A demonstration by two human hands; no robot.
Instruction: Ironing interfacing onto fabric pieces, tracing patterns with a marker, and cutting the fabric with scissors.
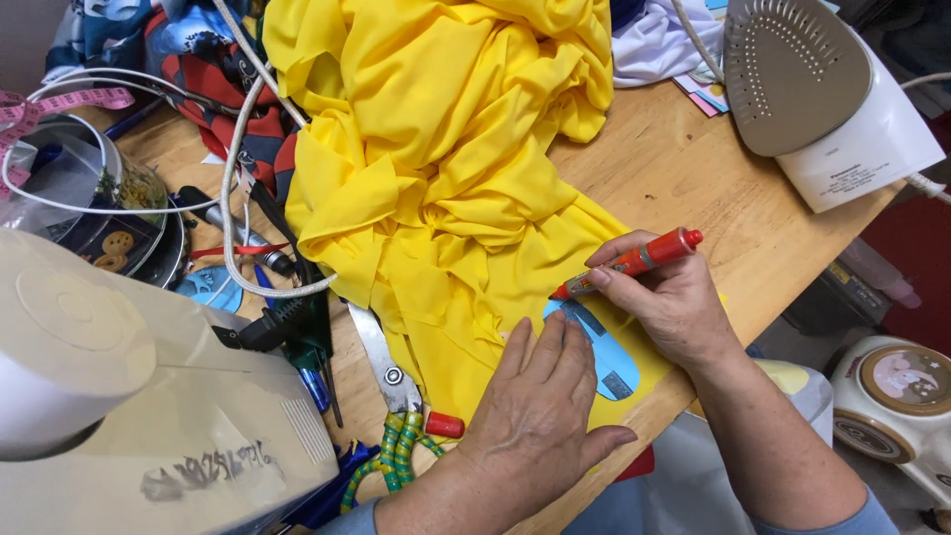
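My right hand (672,302) grips an orange-red marker (634,263), its tip touching the edge of a light blue paper pattern piece (602,355). That pattern lies on yellow fabric (436,168) spread over the wooden table (693,178). My left hand (540,406) lies flat on the pattern and fabric, fingers spread, pressing them down. The marker's red cap (445,425) lies on the table just left of my left hand.
Scissors with green-yellow wrapped handles (396,396) lie left of my left hand. A cream sewing machine (129,396) fills the lower left. An upturned white iron (822,99) stands at the top right. Cables, a pink tape measure (69,102) and a clear container (99,198) crowd the left.
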